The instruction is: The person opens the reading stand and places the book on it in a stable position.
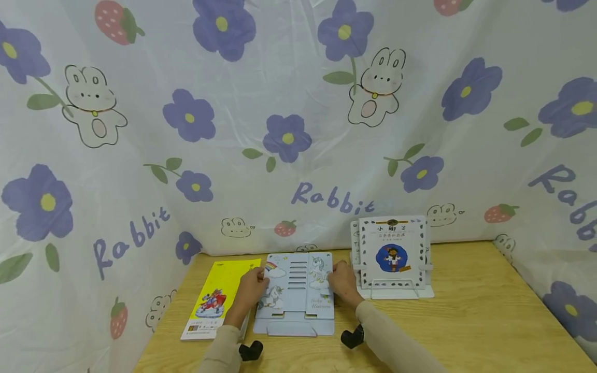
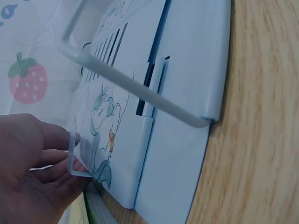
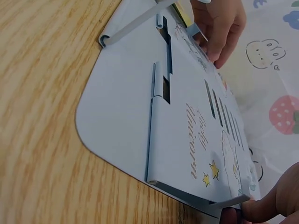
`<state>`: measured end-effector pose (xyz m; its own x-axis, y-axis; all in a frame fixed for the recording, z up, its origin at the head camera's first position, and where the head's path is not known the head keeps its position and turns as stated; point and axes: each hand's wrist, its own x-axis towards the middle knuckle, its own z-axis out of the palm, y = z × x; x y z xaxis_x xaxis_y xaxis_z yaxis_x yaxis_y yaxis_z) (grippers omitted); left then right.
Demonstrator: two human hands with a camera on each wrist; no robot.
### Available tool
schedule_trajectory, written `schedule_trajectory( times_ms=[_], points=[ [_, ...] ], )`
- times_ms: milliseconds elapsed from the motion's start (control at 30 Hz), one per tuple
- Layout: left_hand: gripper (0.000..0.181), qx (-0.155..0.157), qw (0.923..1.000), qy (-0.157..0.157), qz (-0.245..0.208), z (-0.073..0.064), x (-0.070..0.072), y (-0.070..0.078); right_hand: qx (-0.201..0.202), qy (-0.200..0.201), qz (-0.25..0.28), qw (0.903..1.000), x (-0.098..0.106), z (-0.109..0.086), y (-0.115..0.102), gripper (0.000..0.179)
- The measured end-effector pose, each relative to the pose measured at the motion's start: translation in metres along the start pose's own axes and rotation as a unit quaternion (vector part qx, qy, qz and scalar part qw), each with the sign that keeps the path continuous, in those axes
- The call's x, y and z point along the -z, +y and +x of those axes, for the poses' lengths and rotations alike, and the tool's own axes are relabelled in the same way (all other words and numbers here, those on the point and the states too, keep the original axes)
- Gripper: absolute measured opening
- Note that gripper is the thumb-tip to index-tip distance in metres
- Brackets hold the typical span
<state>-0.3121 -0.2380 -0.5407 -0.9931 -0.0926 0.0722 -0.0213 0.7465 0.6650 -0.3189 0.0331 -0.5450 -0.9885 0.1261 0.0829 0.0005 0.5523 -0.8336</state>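
A pale blue metal book stand [image 1: 297, 298], printed with unicorns, rainbows and stars, stands tilted back on the table. At its left edge, the left hand [image 1: 252, 289] pinches the side page clip [image 2: 74, 158] between thumb and fingers. The right hand [image 1: 343, 282] pinches the matching clip [image 3: 231, 201] at the right edge. Slots run down the panel's middle, and a wire page holder [image 2: 140, 91] sticks out at the base. No book rests on this stand.
Left of the stand lies a yellow book [image 1: 224, 282] with a cartoon figure. Back right, a second stand [image 1: 426, 292] holds an upright white book [image 1: 373, 254]. A patterned curtain [image 1: 261, 197] hangs behind the wooden table [image 1: 489, 321].
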Motion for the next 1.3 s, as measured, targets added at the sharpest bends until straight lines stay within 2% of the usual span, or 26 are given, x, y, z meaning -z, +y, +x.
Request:
schedule_trajectory(
  times_ms=[233,433,633,900,1167,1300],
  points=[
    [0.047,0.023,0.9993,0.004,-0.03,0.003,0.002,-0.001,0.023,0.023,0.004,0.9994,-0.001,-0.004,-0.004,0.017],
    [0.042,0.015,0.9979,0.024,-0.059,0.001,0.01,0.001,0.043,0.042,0.006,0.9981,0.003,-0.008,-0.012,0.015],
    [0.034,0.01,0.9949,0.044,-0.09,-0.005,0.018,0.005,0.046,0.02,0.036,0.9981,0.012,-0.014,-0.019,0.014],
    [0.026,-0.002,0.9924,0.067,-0.103,-0.01,0.024,0.008,0.053,0.005,0.05,0.9973,0.025,-0.028,-0.024,0.011],
    [0.026,0.008,0.9897,0.062,-0.129,-0.009,0.026,0.012,0.096,-0.003,0.065,0.9932,0.036,-0.051,-0.025,0.015],
    [0.026,0.003,0.9879,0.066,-0.14,-0.006,0.027,0.013,0.115,-0.013,0.073,0.9906,0.039,-0.063,-0.026,0.013]
  ],
)
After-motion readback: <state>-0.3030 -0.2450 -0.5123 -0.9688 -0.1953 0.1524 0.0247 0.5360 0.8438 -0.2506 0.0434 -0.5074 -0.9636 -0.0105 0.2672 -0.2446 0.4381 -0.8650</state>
